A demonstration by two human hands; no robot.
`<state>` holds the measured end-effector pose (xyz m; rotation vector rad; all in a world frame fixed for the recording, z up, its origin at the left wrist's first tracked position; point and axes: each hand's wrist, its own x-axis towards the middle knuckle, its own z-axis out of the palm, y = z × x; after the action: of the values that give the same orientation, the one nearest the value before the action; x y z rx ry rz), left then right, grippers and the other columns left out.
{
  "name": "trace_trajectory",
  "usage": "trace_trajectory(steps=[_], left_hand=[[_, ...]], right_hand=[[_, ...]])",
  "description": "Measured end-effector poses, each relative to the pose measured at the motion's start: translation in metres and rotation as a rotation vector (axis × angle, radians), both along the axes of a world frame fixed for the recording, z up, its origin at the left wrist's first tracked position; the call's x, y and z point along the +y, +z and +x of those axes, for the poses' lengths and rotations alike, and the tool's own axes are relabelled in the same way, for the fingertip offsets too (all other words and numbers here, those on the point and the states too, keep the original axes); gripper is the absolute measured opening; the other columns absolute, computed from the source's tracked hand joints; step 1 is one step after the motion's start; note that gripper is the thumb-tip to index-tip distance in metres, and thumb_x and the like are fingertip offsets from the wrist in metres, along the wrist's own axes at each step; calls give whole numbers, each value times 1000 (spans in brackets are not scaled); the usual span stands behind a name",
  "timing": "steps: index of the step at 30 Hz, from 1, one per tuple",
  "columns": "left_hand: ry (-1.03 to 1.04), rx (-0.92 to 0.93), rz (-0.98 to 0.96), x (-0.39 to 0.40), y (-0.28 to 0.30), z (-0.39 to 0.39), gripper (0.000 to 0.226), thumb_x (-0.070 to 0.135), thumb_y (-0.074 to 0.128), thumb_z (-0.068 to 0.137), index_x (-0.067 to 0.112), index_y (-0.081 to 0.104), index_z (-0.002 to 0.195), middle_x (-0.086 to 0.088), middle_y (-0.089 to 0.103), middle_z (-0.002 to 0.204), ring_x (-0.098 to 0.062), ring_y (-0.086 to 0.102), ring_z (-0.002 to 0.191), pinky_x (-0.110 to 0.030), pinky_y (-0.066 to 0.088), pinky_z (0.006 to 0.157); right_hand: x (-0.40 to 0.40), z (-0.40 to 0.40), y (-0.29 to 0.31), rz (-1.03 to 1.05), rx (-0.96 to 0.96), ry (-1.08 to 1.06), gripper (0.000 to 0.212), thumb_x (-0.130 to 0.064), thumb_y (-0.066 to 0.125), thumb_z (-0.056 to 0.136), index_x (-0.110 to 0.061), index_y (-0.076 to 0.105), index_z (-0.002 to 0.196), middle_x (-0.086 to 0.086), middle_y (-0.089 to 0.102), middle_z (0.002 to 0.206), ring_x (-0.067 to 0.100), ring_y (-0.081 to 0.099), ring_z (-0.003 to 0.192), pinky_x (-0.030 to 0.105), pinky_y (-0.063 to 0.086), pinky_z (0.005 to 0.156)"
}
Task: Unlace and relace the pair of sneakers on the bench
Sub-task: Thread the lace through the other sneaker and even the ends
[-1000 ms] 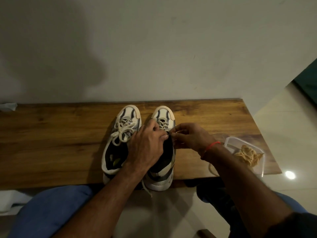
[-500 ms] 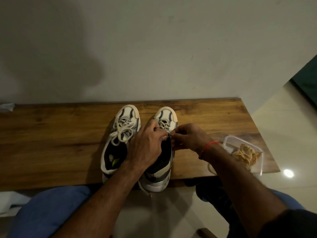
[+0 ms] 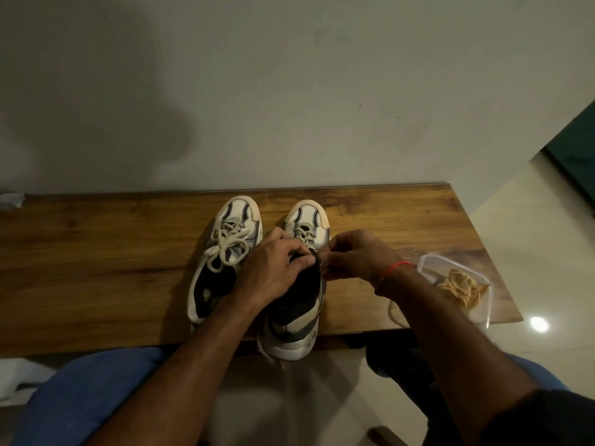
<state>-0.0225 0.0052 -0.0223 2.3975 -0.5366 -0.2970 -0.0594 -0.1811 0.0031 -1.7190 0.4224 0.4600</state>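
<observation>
1. Right sneaker (image 3: 302, 239): stands at centre frame on the table (image 3: 96, 268), toe toward the wall, heel hanging over the near edge. Its lace is threaded only through the eyelets near the toe; the collar is open and dark.
2. Left sneaker (image 3: 231, 243): just beside it on the frame-left side, laced and tied in a loose bow.
3. Handling, judged: the shoes look light and soft-walled, so the upper will give under pressure; the lace (image 3: 306, 235) is limp cord and will not push through an eyelet unless held close behind its tip. Best hold is the eyelet flap with one hand, the lace end with the other.
4. Left hand (image 3: 273, 268): lies over the right sneaker's tongue, fingers curled at the eyelet edge; the grip appears to be on the upper.
5. Right hand (image 3: 357, 255): fingertips drawn together in a narrow pinch against the outer eyelet row. Presumably it holds the lace end, but the end itself cannot be made out.
6. Hidden: the eyelet being worked is covered by both hands, and the tongue lies under the left palm.
7. Outward: a clear plastic container (image 3: 457, 284) with tan contents, unidentifiable, at right of frame near the table end; blue-clad knees at the lower edge; a pale scrap at far left, cut off
</observation>
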Motion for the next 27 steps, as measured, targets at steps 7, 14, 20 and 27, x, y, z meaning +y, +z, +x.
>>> trace_trajectory(steps=[7,14,20,27], left_hand=[[63,90,-67,3,13,4,16,41,69,93,35,71,107,6,54,117,-11,53,109,-27,42,86],[26,204,23,7,15,3,53,36,80,84,35,49,126,5,33,135,-11,41,116,-28,40,91],[26,221,9,-1,14,-3,92,25,81,84,34,22,154,-5,10,160,-18,43,125,-14,40,80],[99,248,68,-1,13,-2,104,30,82,81,29,12,159,-3,2,162,-28,32,143,-27,34,95]], right_hand=[[-7,3,10,-22,118,-90,10,-8,55,98,-4,62,103,17,68,102,28,72,92,38,61,79],[-58,2,4,-416,-92,-419,9,-11,57,94,-14,64,88,17,70,95,29,71,80,45,62,72],[-37,2,8,-706,-323,178,51,-6,61,92,-19,50,139,4,53,139,20,48,126,34,44,102],[-56,2,5,-852,-153,-50,8,-23,66,93,-25,73,89,2,70,86,17,66,71,25,47,55]])
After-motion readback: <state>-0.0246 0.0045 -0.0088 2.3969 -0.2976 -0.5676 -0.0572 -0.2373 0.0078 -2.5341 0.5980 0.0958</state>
